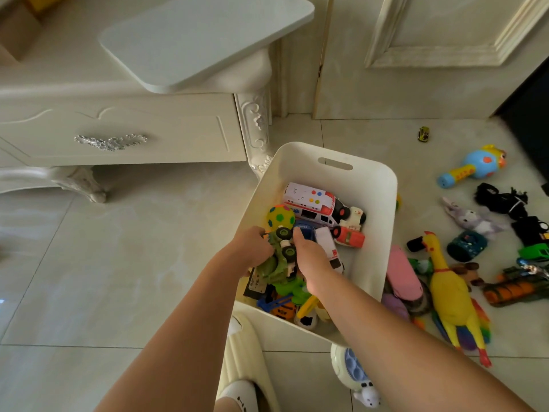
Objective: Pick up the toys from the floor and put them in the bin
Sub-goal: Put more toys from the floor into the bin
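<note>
Head view: the left hand (252,246) grips the green toy truck (282,257) inside the white bin (377,185). The right hand (312,255) hides its fingers, so I cannot tell its grasp. Set the truck low before releasing.

The white bin (335,156) stood on the floor, part filled. Inside lay a white ambulance (312,203), a spotted yellow ball (280,218), a red car (350,237) and a heap of small vehicles. A green truck (282,257) sat on the heap, with the left hand (252,248) curled on it. Right of the bin, on the floor, lay a pink toy (402,272) just beside it, a yellow chicken (448,295), a grey plush (472,218), a blue rattle (475,168) and, well apart, a tiny car (423,134).
</note>
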A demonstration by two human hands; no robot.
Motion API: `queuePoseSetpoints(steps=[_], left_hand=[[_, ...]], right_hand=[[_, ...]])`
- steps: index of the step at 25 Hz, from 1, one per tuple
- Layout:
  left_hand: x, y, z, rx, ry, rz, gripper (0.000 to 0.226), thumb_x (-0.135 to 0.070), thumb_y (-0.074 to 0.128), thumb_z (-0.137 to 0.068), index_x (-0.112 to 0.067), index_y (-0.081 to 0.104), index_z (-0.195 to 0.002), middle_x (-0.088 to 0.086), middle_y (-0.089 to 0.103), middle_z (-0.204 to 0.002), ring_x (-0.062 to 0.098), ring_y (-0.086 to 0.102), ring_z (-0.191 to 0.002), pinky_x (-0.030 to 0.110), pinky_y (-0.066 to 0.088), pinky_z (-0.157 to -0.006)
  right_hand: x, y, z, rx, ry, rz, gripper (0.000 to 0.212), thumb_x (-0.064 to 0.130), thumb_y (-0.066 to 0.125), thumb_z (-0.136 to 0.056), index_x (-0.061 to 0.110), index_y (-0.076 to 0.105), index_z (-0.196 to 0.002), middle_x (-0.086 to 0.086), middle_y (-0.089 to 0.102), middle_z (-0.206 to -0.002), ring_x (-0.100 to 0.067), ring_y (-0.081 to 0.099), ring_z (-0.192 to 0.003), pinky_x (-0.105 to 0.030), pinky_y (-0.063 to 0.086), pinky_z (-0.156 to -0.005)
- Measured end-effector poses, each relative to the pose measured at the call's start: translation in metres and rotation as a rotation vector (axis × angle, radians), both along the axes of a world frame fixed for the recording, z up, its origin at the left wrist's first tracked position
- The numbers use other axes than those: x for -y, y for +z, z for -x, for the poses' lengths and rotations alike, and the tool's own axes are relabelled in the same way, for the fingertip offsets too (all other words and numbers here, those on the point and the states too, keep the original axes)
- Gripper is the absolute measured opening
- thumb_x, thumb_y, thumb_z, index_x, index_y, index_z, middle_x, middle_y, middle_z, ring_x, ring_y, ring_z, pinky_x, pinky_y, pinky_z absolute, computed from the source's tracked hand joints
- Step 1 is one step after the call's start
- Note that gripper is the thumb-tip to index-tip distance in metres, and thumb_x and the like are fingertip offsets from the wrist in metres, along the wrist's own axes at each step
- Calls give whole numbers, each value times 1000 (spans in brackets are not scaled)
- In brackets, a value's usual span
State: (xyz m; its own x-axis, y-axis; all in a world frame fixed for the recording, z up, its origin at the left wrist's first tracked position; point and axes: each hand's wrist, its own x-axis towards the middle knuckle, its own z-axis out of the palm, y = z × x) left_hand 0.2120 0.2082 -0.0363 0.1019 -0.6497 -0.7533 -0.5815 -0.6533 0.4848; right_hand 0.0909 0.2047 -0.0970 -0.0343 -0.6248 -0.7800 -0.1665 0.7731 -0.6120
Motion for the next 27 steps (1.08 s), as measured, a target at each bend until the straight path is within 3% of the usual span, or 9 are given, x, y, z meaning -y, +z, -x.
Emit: queuePoseSetpoints(steps=[3, 7, 9, 12, 17, 19, 23, 27], left_hand=[[4, 1, 3, 23, -46, 98, 63, -4, 54, -88, -21, 37, -146, 17, 50, -134, 30, 58, -103, 42, 57, -87], [12, 4, 4, 72, -152, 172, 64, -1, 49, -83, -26, 43, -141, 16, 57, -126, 29, 62, -92, 34, 59, -64], [13, 3, -1, 94, -119, 176, 61, 0, 47, -84, -26, 46, -139, 14, 57, -124, 31, 62, -96, 38, 61, -72], [13, -2, -7, 119, -104, 164, 58, 2, 46, -84, -25, 49, -136, 13, 57, -123, 32, 62, -99, 38, 60, -78], [13, -7, -5, 84, -152, 203, 57, 3, 44, -86, -22, 49, -137, 11, 56, -132, 28, 58, -109, 33, 54, -77], [12, -8, -6, 65, -140, 206, 53, 0, 45, -88, -22, 50, -136, 11, 57, -133, 27, 60, -107, 32, 54, -77], [13, -10, -5, 36, -65, 220, 50, -4, 44, -91, -27, 52, -135, 8, 57, -129, 18, 59, -88, 20, 47, -60], [15, -2, 5, 45, -50, 298, 51, -18, 55, -92, -23, 44, -141, 0, 53, -117, 18, 54, -91, 22, 45, -64]], right_hand=[[-8, -2, 4, 66, -30, -27, 58, 52, 41, -96, 8, 48, -134, -9, 57, -125, -26, 54, -110, -41, 43, -101], [-23, -14, -5, 283, -28, -80, 32, 24, 54, -96, 9, 61, -123, -16, 67, -116, -30, 66, -104, -43, 57, -86], [-24, -16, -4, 340, -33, -88, 34, 19, 56, -96, 9, 58, -129, -15, 66, -120, -28, 66, -102, -39, 59, -78], [-24, -22, 1, 358, 60, -83, 45, 16, 59, -94, 9, 47, -137, -13, 62, -126, -28, 64, -108, -40, 57, -86], [-29, -15, -14, -155, 543, 139, 35, 29, 60, -89, 13, 56, -121, -12, 65, -114, -33, 65, -100, -44, 57, -85], [-26, -12, -13, -111, 463, 116, 34, 23, 62, -89, 14, 54, -120, -13, 65, -113, -34, 67, -97, -41, 59, -79], [-30, -13, -11, 14, 351, 25, 56, 14, 67, -85, 18, 43, -137, -6, 59, -120, -29, 62, -106, -36, 58, -80], [-5, 15, 14, 148, 189, -47, 46, -7, 54, -90, 7, 47, -134, -10, 59, -114, -32, 59, -113, -41, 56, -88]])
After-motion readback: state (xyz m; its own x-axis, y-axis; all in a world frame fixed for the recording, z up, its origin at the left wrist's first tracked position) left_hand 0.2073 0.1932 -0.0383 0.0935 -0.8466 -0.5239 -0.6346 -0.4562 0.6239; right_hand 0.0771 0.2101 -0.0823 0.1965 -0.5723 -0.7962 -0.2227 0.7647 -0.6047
